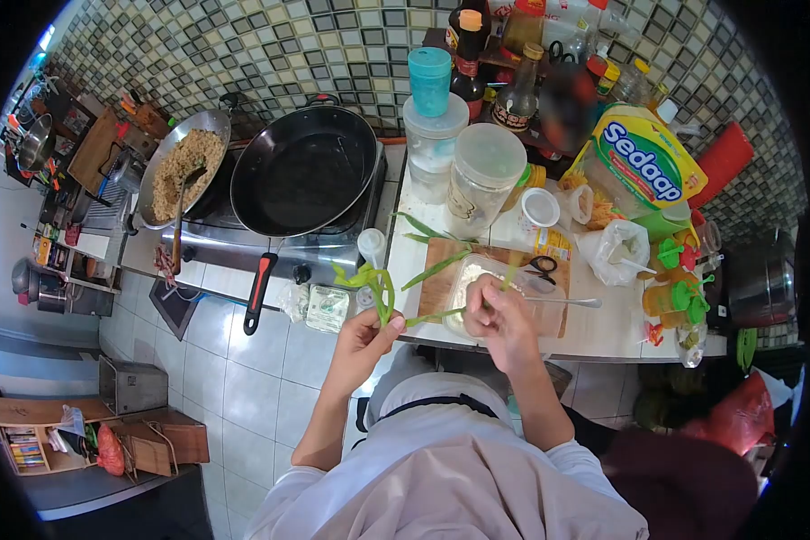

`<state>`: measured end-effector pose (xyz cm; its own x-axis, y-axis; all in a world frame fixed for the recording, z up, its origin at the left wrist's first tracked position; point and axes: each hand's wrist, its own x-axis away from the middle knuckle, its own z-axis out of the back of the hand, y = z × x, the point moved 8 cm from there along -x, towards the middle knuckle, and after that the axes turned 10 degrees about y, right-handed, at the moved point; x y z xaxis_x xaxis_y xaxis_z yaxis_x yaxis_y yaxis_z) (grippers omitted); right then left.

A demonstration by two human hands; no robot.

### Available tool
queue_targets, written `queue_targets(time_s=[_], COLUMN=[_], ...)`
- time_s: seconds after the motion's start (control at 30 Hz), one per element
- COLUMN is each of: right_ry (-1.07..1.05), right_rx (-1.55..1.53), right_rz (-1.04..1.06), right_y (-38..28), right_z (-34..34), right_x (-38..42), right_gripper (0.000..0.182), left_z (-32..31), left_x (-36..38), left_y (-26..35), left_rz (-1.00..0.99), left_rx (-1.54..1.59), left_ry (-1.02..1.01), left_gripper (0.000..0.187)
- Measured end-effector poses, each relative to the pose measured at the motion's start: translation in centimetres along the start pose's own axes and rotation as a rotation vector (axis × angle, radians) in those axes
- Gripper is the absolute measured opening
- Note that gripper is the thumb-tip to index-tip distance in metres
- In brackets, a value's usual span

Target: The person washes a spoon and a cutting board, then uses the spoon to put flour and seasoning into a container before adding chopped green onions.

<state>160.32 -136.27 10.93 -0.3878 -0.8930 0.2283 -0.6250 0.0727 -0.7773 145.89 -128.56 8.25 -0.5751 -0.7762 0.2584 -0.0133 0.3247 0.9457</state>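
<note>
My left hand (364,346) is closed around a bundle of bent green leaves, which look like spring onion (380,286); their folded tops stick up above my fingers. A thin green stalk runs from it toward my right hand (502,324), whose fingers are pinched together with a yellow-green end rising above them. Just behind that hand is a clear plastic container (477,274) with pale contents, on a wooden cutting board (436,292). A spoon (571,301) and black-handled scissors (544,265) lie at the board's right. More green leaves (436,268) lie across its left edge.
A black frying pan (304,171) and a wok of fried rice (157,166) with a ladle sit on the stove to the left. Jars (488,166), bottles (518,94), a Sedaap packet (643,162) and a plastic bag (616,245) crowd the counter's back and right.
</note>
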Motion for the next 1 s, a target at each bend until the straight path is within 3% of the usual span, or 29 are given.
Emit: queue_targets(time_s=[0.07, 0.13, 0.3, 0.37, 0.4, 0.73, 0.8, 0.9, 1.0], right_ry=[-0.018, 0.036, -0.072, -0.179, -0.198, -0.126, -0.089, -0.005, 0.052], right_rx=[0.066, 0.575, 1.023, 1.166, 1.225, 1.141, 1.151, 1.14, 1.062], right_rz=[0.062, 0.384, 0.39, 0.634, 0.548, 0.593, 0.472, 0.498, 0.568], right_y=[-0.4, -2.1, -1.4, -1.0, -0.6, -1.1, -1.2, -1.8, -2.5], right_z=[-0.2, -1.2, -4.2, -5.6, -5.4, -3.6, -3.1, -2.9, -1.9], right_x=[0.0, 0.6, 1.8, 2.5, 2.4, 3.6, 3.4, 3.7, 4.1], right_gripper=[0.019, 0.016, 0.019, 0.021, 0.022, 0.014, 0.018, 0.026, 0.032], left_z=[0.6, 0.9, 0.2, -0.1, -0.1, -0.5, 0.0, 1.7, 4.2], left_x=[0.0, 0.1, 0.8, 0.9, 0.9, 0.9, 0.6, -0.9, -3.9], left_y=[0.5, 0.7, 1.2, 0.9, 0.9, 1.5, 1.2, 0.8, -0.9], left_rz=[-0.041, -0.05, -0.104, -0.171, -0.172, -0.175, -0.13, -0.137, -0.163], left_rx=[-0.025, -0.07, -0.152, -0.226, -0.225, -0.272, -0.231, -0.086, -0.139], left_ry=[0.006, 0.03, -0.058, -0.108, -0.112, -0.209, -0.204, -0.084, 0.184], left_gripper=[0.016, 0.016, 0.014, 0.014, 0.014, 0.014, 0.013, 0.013, 0.023])
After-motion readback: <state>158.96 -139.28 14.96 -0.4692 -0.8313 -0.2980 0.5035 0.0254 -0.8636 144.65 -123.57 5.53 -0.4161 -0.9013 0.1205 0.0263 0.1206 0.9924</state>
